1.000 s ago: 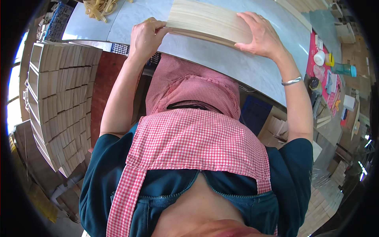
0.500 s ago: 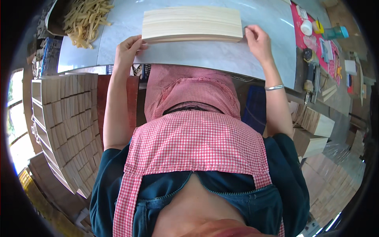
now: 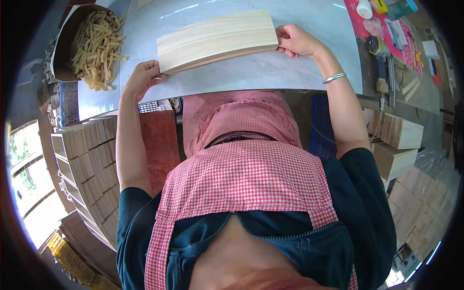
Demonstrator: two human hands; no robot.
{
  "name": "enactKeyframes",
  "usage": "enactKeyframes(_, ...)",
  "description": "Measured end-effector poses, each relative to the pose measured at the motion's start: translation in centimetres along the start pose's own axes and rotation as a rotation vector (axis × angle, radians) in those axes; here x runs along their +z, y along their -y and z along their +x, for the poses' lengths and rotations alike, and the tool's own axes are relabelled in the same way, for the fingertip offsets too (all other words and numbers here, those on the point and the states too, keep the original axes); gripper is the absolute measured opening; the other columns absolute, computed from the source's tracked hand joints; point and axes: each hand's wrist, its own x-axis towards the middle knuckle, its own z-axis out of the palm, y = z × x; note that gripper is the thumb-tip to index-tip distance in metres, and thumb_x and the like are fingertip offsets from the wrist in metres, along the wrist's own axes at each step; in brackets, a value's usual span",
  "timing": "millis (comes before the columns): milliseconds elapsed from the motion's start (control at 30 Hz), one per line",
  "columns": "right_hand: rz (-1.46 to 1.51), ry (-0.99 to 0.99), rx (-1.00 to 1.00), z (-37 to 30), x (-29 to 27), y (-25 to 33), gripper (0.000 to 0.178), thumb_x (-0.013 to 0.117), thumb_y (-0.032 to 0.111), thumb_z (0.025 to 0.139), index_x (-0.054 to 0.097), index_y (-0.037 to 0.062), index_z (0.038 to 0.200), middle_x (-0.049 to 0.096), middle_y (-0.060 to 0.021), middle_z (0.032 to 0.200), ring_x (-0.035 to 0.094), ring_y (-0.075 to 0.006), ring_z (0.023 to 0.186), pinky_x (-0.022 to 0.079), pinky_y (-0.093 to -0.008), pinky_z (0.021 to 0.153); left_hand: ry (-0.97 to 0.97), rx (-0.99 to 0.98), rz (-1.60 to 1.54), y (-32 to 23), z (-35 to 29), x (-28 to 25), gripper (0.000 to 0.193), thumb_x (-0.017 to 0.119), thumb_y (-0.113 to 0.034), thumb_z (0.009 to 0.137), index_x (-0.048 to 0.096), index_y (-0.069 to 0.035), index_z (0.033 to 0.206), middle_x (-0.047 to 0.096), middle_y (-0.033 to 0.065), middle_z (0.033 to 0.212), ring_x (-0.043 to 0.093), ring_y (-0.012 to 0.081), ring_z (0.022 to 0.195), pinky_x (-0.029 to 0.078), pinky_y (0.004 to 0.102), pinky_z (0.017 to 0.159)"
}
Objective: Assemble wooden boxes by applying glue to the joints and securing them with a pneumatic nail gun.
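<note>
A long, pale wooden piece with straight grain and a seam along its near side lies slantwise on the table, its right end farther off. Whether it is a box or stacked boards, I cannot tell. At its near left corner my left hand has its fingers curled around the end. My right hand pinches the right end with bent fingers; a silver bangle is on that wrist. Both grips are partly hidden by the fingers themselves.
A dark bin spilling tan rubber-like strips stands at the left on the pale marbled table. To the right lie a power driver and a pink cloth. Stacked wooden boxes rise at the lower left.
The wooden piece has turned, its left end coming nearer to me. My right hand, earlier at the edge of its right end, now closes on it. The whole view has shifted slightly.
</note>
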Motion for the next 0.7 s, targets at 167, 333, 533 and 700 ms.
enactKeyframes(167, -0.591, -0.147, -0.298, 1.4, 0.5, -1.4, 0.015, 0.065, 0.016, 0.088, 0.065, 0.0006, 0.088, 0.068, -0.0095, 0.074, 0.065, -0.027, 0.066, 0.051, -0.0361, 0.061, -0.051, 0.002, 0.22, -2.0, 0.5, 1.2, 0.01, 0.066, -0.006, 0.093, 0.073, 0.001, 0.097, 0.069, 0.0048, 0.077, 0.062, 0.0097, 0.065, 0.048, 0.0182, 0.06)
enactKeyframes(333, -0.743, -0.235, -0.269, 0.7, 1.0, -1.0, 0.019, 0.069, 0.019, 0.085, 0.068, 0.0016, 0.091, 0.07, -0.0105, 0.076, 0.063, -0.0336, 0.068, 0.05, -0.0409, 0.067, -0.027, 0.014, 0.63, -3.3, 0.9, 1.6, 0.009, 0.065, -0.004, 0.091, 0.073, 0.001, 0.092, 0.067, 0.0046, 0.071, 0.06, 0.0098, 0.061, 0.047, 0.0188, 0.058)
enactKeyframes(533, -0.497, -0.491, -0.305, -0.9, 1.2, -1.7, 0.014, 0.072, 0.012, 0.089, 0.071, 0.001, 0.098, 0.067, -0.006, 0.076, 0.059, -0.0201, 0.064, 0.048, -0.0324, 0.062, -0.08, -0.002, 0.602, -3.9, 0.8, -0.2, 0.008, 0.067, -0.005, 0.09, 0.073, -0.001, 0.092, 0.068, 0.0056, 0.077, 0.061, 0.0117, 0.066, 0.049, 0.0232, 0.061)
enactKeyframes(700, -0.246, -0.764, -0.529, 0.0, 2.7, -2.0, 0.012, 0.07, 0.011, 0.091, 0.071, 0.0006, 0.098, 0.068, -0.0065, 0.085, 0.059, -0.0179, 0.065, 0.049, -0.0301, 0.063, -0.516, 0.385, 0.872, -8.0, -1.0, 4.3, 0.011, 0.074, -0.012, 0.087, 0.07, -0.005, 0.095, 0.072, 0.0085, 0.101, 0.066, 0.02, 0.088, 0.053, 0.0319, 0.081)
